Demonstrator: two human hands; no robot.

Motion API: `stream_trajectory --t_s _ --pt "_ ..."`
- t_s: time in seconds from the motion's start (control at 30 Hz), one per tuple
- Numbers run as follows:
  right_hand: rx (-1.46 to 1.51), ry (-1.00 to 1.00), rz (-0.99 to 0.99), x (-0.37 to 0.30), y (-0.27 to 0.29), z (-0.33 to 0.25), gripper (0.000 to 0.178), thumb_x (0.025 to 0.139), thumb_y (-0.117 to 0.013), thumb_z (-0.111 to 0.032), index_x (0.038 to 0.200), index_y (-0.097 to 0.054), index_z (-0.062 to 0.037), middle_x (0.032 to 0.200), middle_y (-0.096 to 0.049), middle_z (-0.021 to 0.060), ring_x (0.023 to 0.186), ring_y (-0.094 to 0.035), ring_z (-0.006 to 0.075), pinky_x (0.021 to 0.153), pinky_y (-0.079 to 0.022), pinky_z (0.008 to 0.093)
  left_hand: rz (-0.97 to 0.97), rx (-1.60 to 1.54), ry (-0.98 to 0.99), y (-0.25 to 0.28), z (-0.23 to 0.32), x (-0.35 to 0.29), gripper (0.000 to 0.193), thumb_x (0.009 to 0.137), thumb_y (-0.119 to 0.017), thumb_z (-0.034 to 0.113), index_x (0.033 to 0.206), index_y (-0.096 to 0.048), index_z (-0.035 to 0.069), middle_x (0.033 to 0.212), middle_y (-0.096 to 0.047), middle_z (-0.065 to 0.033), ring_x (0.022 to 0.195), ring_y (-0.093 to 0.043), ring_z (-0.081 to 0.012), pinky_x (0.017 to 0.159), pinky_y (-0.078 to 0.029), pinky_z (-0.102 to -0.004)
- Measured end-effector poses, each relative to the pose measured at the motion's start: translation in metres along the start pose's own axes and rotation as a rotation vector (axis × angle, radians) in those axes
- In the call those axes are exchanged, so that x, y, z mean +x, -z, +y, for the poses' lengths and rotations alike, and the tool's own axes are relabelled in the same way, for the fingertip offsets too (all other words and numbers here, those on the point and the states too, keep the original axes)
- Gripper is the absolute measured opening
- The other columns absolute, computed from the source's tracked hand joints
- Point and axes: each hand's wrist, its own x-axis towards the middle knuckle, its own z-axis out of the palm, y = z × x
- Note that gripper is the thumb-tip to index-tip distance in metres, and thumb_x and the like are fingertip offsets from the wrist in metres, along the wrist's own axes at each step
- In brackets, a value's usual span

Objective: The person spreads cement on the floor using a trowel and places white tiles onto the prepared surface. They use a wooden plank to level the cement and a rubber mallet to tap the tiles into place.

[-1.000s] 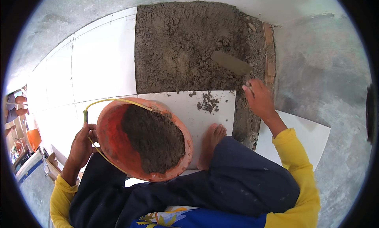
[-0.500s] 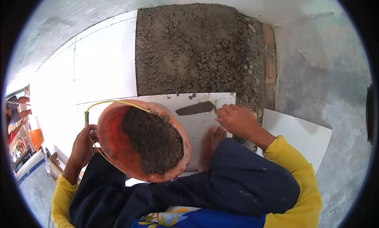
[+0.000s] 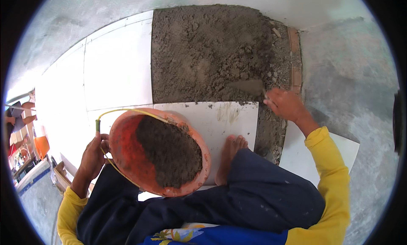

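Underfoot, left of the right hand [image 3: 285,104]: smooth, square-edged white floor tiles [image 3: 118,67]. Ahead of the right hand: rough, crumbly grey mortar bed [image 3: 203,50]. Outboard of it: mottled grey wall [image 3: 347,75]. Right hand: closed around the trowel [image 3: 250,87], flat elongated blade at the bed's near part. Left hand [image 3: 92,156]: part-curled at the rim of the round, tilted orange bucket [image 3: 129,154], exact grip not discernible. Inside bucket: coarse, dark mortar load [image 3: 169,151].

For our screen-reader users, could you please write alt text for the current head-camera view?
A person's right hand holds a trowel on a grey mortar bed beside white floor tiles, with the left hand at the rim of an orange bucket of mortar. One bare foot rests on a tile.
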Motion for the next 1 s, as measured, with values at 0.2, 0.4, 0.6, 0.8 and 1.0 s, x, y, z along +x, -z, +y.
stream_trajectory --t_s 0.2,0.4,0.6,0.8,1.0 --pt "0.131 -0.178 0.218 -0.009 0.013 0.006 0.029 0.101 -0.066 -0.031 0.110 -0.071 -0.0042 0.106 -0.072 0.0161 0.093 -0.071 0.0390 0.079 -0.058 0.0490 -0.003 0.000 0.005 -0.008 0.005 0.000 0.053 0.114 -0.035 0.055 0.123 -0.058 0.007 0.101 -0.068 -0.0035 0.097 -0.065 -0.0163 0.080 -0.062 -0.0410" --pt "0.076 -0.104 -0.019 0.006 -0.019 -0.070 0.026 0.102 -0.064 -0.027 0.108 -0.069 -0.0021 0.106 -0.072 0.0210 0.093 -0.071 0.0431 0.078 -0.057 0.0510 -0.021 0.020 -0.003 -0.004 0.004 0.000 0.054 0.113 -0.036 0.056 0.123 -0.059 0.008 0.101 -0.067 -0.0038 0.098 -0.065 -0.0171 0.081 -0.061 -0.0431" --pt "0.198 -0.297 0.126 0.033 0.012 -0.068 0.025 0.105 -0.058 -0.026 0.104 -0.069 -0.0040 0.101 -0.069 0.0202 0.094 -0.071 0.0414 0.080 -0.058 0.0514 0.011 -0.010 -0.008 -0.008 0.006 -0.006 0.054 0.114 -0.035 0.055 0.123 -0.059 0.007 0.100 -0.067 -0.0046 0.097 -0.065 -0.0176 0.079 -0.061 -0.0414" --pt "0.172 -0.110 -0.037 0.041 -0.038 -0.150 0.029 0.107 -0.054 -0.028 0.103 -0.068 -0.0027 0.101 -0.069 0.0204 0.096 -0.071 0.0427 0.081 -0.060 0.0522 -0.026 0.012 -0.003 -0.001 0.002 0.004 0.054 0.113 -0.036 0.055 0.123 -0.059 0.007 0.102 -0.067 -0.0047 0.098 -0.065 -0.0177 0.080 -0.061 -0.0422" --pt "0.118 -0.406 0.309 0.053 0.007 -0.080 0.035 0.106 -0.058 -0.034 0.106 -0.065 0.0008 0.102 -0.070 0.0245 0.094 -0.072 0.0442 0.078 -0.060 0.0525 -0.029 0.000 0.016 0.001 0.003 -0.001 0.053 0.114 -0.036 0.055 0.120 -0.060 0.008 0.100 -0.064 -0.0039 0.097 -0.064 -0.0167 0.081 -0.061 -0.0431"
